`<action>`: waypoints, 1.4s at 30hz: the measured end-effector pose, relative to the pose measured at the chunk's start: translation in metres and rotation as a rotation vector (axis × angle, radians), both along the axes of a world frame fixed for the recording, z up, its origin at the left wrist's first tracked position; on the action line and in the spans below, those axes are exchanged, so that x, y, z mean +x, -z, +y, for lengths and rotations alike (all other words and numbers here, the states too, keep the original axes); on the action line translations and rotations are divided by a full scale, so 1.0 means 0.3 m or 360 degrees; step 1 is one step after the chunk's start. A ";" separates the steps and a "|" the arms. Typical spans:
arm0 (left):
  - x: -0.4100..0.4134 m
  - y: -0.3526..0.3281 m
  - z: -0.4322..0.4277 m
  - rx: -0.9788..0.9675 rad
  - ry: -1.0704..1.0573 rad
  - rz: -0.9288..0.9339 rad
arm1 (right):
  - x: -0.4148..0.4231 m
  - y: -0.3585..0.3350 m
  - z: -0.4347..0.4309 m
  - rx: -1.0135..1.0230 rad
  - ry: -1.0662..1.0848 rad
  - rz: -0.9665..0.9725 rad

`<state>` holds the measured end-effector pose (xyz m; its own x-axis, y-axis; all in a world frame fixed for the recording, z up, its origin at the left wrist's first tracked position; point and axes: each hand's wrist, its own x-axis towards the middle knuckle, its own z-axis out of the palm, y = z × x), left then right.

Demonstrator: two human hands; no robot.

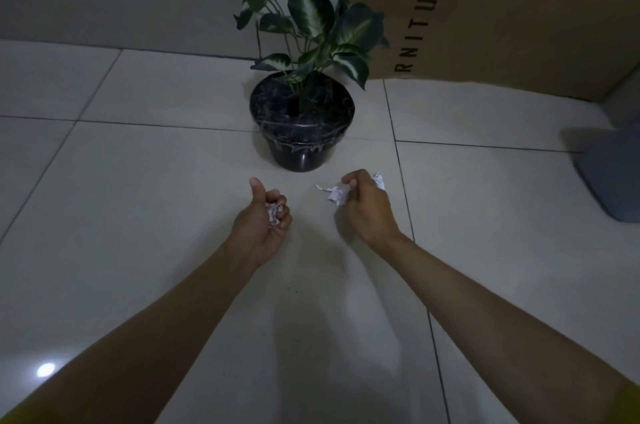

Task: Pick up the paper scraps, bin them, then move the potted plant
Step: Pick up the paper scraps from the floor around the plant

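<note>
- The left hand [265, 219] is curled shut around a small wad of crumpled white paper scraps [274, 212], thumb sticking up, palm turned inward, low over the pale tiled floor [138, 198].
- The right hand [365, 205] is closed, knuckles up, gripping more crumpled white paper [337, 195]; bits poke out on both sides of the fist, and one torn strip trails toward the left hand.
- Whether the trailing strip touches the floor cannot be told.
- The potted plant [303, 122], green-and-white variegated leaves in a round black plastic pot, stands upright on the tiles just beyond both hands, roughly midway between them.
- A large brown cardboard box [519, 7] printed with dark letters stands behind the plant to the right, leaves overlapping its face.
- A grey plastic bin [613, 177], only partly visible, sits at the right edge, well apart from the right hand.
</note>
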<state>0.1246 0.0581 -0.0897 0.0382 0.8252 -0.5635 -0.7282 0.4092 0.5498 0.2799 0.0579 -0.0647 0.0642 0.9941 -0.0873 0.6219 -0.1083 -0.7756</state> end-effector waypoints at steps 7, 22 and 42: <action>0.047 -0.018 0.012 -0.0083 0.0001 -0.0135 | 0.026 0.039 0.041 -0.0091 -0.0120 -0.0321; 0.093 -0.035 0.027 -0.0126 -0.0046 -0.0084 | 0.022 -0.007 0.044 -0.0033 0.0109 0.0318; 0.142 -0.049 0.044 -0.0132 0.0176 -0.0025 | 0.075 -0.065 0.028 0.0025 0.0158 0.0201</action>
<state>0.1672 0.0713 -0.0750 0.1355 0.7662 -0.6282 -0.6842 0.5309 0.5000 0.3024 0.0662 -0.0452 0.1517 0.9848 -0.0851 0.5062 -0.1514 -0.8490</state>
